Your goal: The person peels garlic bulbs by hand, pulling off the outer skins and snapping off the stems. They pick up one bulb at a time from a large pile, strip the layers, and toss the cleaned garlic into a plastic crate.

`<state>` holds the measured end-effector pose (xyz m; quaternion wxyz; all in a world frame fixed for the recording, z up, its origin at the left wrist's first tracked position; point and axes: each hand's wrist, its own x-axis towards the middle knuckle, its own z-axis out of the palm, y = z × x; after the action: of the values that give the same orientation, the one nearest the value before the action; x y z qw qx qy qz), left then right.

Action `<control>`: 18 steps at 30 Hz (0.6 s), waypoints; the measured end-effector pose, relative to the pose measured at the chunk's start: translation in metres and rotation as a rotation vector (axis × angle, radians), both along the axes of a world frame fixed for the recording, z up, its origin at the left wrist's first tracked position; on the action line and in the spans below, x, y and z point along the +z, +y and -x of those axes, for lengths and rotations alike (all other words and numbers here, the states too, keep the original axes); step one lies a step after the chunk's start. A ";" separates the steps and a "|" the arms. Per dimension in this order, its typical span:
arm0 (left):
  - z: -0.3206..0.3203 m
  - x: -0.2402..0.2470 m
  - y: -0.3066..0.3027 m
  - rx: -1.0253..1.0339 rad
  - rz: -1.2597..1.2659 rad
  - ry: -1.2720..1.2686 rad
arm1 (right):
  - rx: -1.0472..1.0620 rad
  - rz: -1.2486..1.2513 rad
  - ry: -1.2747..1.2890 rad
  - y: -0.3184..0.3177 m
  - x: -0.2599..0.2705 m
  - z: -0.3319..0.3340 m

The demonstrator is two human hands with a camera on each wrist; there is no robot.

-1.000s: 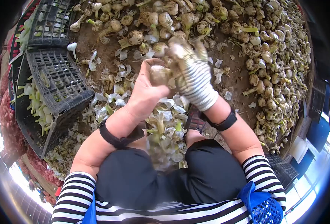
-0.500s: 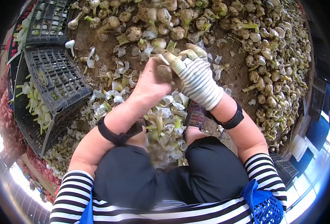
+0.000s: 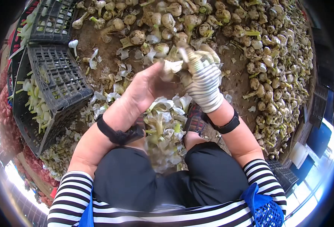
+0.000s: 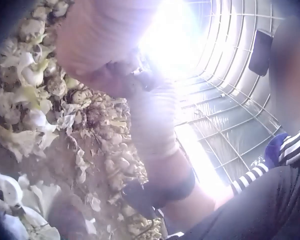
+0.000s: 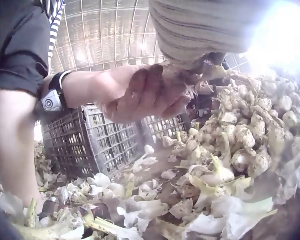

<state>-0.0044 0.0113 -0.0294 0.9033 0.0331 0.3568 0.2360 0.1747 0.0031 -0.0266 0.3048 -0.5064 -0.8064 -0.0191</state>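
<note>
My bare left hand (image 3: 144, 85) holds a garlic bulb (image 3: 170, 67) over the gap between the knees, its thumb along the near side. Pale, papery skin shows on the bulb, with a white flap toward the other hand. My right hand (image 3: 204, 81), in a striped knit glove, is right against the bulb with curled fingers pinching at its skin; its fingertips are blurred. In the right wrist view the bare left hand (image 5: 150, 95) is curled beneath the gloved hand (image 5: 200, 30), which hides most of the bulb. Glare washes out the left wrist view around the gloved hand (image 4: 152, 115).
Unpeeled garlic bulbs (image 3: 280, 68) lie heaped in front and to the right. Shed skins (image 3: 165, 125) pile up between the shoes. At left, black plastic crates (image 3: 61, 75) stand by cleaned white garlic (image 3: 36, 104). One white bulb (image 3: 73, 45) lies beside the crates.
The bulb looked browner and lay deeper in the left hand; now a white side and a loose flap show. The left hand has turned and opened somewhat, while the gloved hand keeps working beside it.
</note>
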 end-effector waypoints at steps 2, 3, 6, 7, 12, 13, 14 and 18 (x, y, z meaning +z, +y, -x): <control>-0.013 0.005 -0.007 0.204 -0.306 0.231 | -0.069 0.369 0.653 -0.001 -0.003 0.001; -0.018 0.009 -0.009 0.277 -0.409 0.257 | -0.120 0.698 1.243 -0.003 0.008 0.010; -0.029 0.008 -0.014 0.269 -0.682 0.415 | -0.050 1.009 1.902 0.000 0.004 0.009; -0.033 0.008 -0.015 0.249 -0.736 0.499 | -0.117 1.028 1.754 -0.002 0.005 0.014; -0.020 0.008 -0.009 0.300 -0.416 0.282 | -0.169 1.053 1.705 -0.010 0.023 0.015; -0.010 0.008 -0.003 0.214 -0.197 0.050 | -0.167 1.073 1.701 -0.012 0.028 0.014; -0.005 0.007 0.001 0.126 0.024 -0.180 | -0.167 1.073 1.698 -0.010 0.026 0.014; -0.029 0.007 -0.009 0.215 -0.563 0.584 | -0.273 0.747 1.254 -0.004 0.007 0.010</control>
<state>0.0243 0.0021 -0.0227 0.6901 0.3070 0.5208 0.3978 0.1642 -0.0014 -0.0200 0.5104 -0.5878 -0.3639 0.5114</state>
